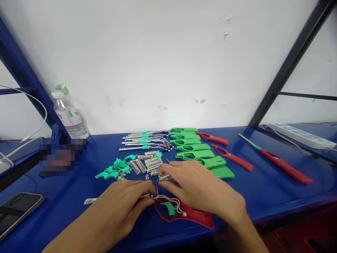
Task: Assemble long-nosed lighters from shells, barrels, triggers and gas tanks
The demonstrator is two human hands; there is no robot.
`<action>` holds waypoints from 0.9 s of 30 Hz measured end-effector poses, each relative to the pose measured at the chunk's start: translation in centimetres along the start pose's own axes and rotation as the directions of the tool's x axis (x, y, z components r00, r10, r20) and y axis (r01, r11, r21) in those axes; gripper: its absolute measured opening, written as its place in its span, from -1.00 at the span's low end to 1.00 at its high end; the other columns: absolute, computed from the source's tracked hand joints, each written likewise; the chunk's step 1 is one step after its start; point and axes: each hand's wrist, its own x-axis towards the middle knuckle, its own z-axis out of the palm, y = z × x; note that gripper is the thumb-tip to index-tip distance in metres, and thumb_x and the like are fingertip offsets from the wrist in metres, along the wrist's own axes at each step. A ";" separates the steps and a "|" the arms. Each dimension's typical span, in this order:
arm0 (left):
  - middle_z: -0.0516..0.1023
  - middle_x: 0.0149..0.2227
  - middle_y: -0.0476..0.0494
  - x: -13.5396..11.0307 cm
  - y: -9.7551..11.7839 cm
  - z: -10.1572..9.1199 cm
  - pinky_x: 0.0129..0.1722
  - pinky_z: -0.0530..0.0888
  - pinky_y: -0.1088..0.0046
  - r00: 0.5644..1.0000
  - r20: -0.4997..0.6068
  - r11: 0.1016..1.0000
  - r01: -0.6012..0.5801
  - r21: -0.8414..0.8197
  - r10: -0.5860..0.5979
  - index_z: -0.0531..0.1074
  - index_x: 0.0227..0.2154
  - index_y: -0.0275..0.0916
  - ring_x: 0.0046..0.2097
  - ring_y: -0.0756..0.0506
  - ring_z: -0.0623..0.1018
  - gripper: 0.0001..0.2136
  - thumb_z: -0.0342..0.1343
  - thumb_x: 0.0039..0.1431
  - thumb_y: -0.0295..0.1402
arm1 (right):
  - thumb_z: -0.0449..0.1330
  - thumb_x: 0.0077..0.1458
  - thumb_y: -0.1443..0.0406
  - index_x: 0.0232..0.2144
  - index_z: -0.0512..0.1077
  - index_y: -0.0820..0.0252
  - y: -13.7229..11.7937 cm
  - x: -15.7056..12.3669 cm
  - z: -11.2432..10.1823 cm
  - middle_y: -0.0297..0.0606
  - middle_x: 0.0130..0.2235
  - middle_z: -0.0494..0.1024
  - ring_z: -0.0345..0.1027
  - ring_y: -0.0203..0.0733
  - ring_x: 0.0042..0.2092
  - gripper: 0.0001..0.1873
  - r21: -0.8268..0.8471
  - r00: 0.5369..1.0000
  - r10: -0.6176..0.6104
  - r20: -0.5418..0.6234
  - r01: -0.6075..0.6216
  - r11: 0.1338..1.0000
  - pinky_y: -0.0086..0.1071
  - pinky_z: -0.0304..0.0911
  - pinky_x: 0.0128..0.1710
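Note:
My left hand (pixel 123 200) is closed, thumb and fingers pinching a silver metal lighter tube (pixel 90 201) whose slotted end sticks out to the left. My right hand (pixel 200 184) grips a small clear fuel tank (pixel 165 176) between thumb and fingers. A thin grey hose (pixel 157 188) runs between the tank and the tube's inner end. Below both hands lies a red lighter handle shell (pixel 202 218), open side up, near the table's front edge. Inside it sit a green trigger (pixel 170 208) and a dark igniter part with white wires (pixel 168 198) looping toward the tube.
Behind my hands lie loose clear tanks (pixel 154 164), green triggers (pixel 119 165) and metal tubes with wires (pixel 134 149). Green shells (pixel 196 154) and red shells (pixel 235 161) spread rightward, beside an assembled lighter (pixel 284 165). A bottle (pixel 70 117) and phone (pixel 19 211) are left.

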 end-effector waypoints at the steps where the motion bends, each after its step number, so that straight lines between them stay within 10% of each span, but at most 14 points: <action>1: 0.66 -0.07 0.25 0.0 0.1 0.0 -0.08 0.33 0.41 1.000 -0.002 1.000 -0.015 0.001 0.015 0.47 -0.04 0.12 -0.08 -0.06 0.62 -0.87 0.05 0.56 -0.29 | 0.15 0.49 0.19 -0.17 0.44 0.10 0.0 0.0 0.0 -0.33 -0.21 0.65 0.54 -0.06 -0.24 -0.84 0.000 1.000 0.002 0.000 -0.002 1.000 -0.25 0.04 -0.35; 27: 0.59 -0.21 0.12 0.9 0.3 -0.5 -0.22 0.32 0.48 0.994 -0.019 0.994 -0.108 -0.017 0.107 0.50 -0.20 -0.02 -0.21 -0.03 0.56 -0.80 0.02 0.56 -0.37 | 0.17 0.48 0.20 -0.18 0.46 0.12 -0.1 0.1 0.1 -0.32 -0.22 0.66 0.54 -0.08 -0.25 -0.85 0.014 1.000 0.005 -0.004 -0.005 1.000 -0.25 0.04 -0.37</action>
